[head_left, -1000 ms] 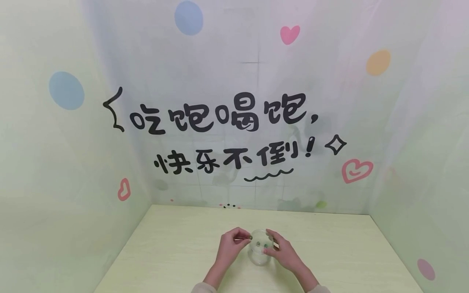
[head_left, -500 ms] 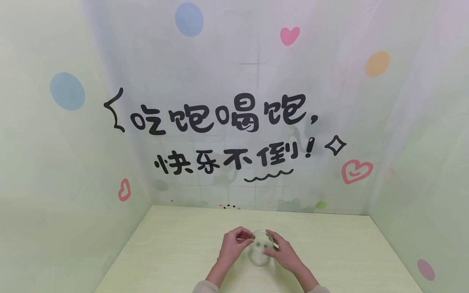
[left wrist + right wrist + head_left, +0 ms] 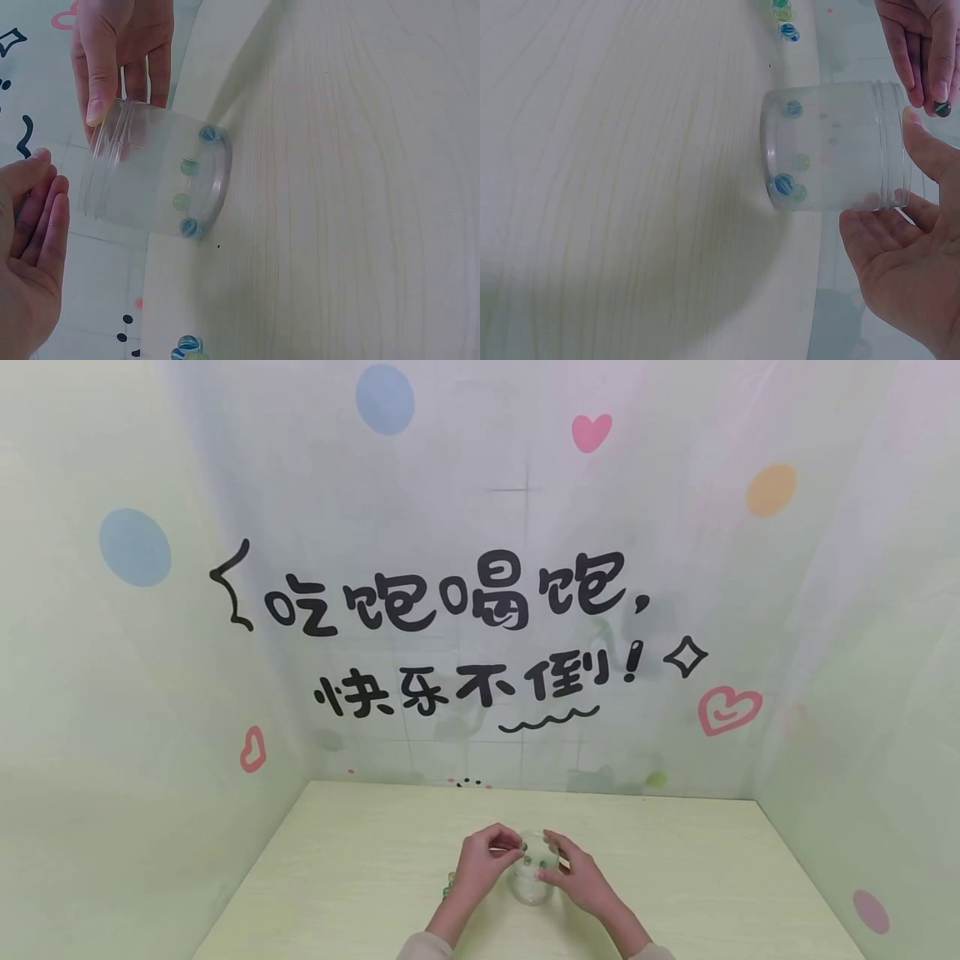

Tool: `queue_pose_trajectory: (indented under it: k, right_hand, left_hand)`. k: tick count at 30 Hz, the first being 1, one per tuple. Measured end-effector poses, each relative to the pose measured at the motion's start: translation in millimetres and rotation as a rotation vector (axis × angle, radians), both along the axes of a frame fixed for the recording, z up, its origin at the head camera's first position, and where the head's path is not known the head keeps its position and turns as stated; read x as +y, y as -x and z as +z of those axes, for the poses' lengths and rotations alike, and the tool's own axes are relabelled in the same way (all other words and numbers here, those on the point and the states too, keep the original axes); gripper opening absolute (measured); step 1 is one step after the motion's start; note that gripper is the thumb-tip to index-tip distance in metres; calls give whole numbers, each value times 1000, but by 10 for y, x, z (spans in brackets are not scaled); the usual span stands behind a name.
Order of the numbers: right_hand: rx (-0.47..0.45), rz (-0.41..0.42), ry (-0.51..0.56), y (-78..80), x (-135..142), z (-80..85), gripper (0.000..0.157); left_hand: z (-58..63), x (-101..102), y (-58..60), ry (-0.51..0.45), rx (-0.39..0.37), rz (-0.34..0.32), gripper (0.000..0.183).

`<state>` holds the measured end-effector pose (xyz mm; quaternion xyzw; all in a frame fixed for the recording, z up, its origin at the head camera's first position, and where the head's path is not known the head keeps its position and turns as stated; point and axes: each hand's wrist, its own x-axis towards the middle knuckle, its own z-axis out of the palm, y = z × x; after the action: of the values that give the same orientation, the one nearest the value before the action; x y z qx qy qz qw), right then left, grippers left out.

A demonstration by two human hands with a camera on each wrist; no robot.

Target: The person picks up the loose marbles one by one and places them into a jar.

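A clear plastic jar (image 3: 532,887) with a threaded neck stands on the table, several blue and green marbles (image 3: 189,227) lying at its bottom. Around the rim, the right hand (image 3: 581,872) steadies the jar, thumb on one side and fingers on the other. The left hand (image 3: 482,862) pinches a dark marble (image 3: 942,109) between thumb and fingertips, at the left side of the jar's mouth. In the left wrist view that marble is hidden by the left hand's fingers.
On the pale wood-grain table (image 3: 360,868), several loose marbles (image 3: 786,19) lie in a group left of the jar, partly covered by the left forearm in the head view. A printed curtain (image 3: 420,485) encloses the back and sides.
The left hand has shifted slightly right with its marble, further over the jar's mouth. Loose marbles now show beside the left wrist. The right hand keeps its place on the jar.
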<state>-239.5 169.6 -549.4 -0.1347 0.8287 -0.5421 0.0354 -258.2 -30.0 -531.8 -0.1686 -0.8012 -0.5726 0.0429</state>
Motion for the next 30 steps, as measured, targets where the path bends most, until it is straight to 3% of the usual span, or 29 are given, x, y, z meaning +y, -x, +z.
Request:
queue_pose_trajectory:
  k: [20, 30]
  right_hand:
    - [30, -7, 0, -30, -15, 6, 68]
    - [10, -18, 6, -34, -20, 1, 69]
  left_hand:
    - [2, 25, -18, -5, -6, -11, 13]
    - [-30, -40, 1, 12, 18, 28, 12]
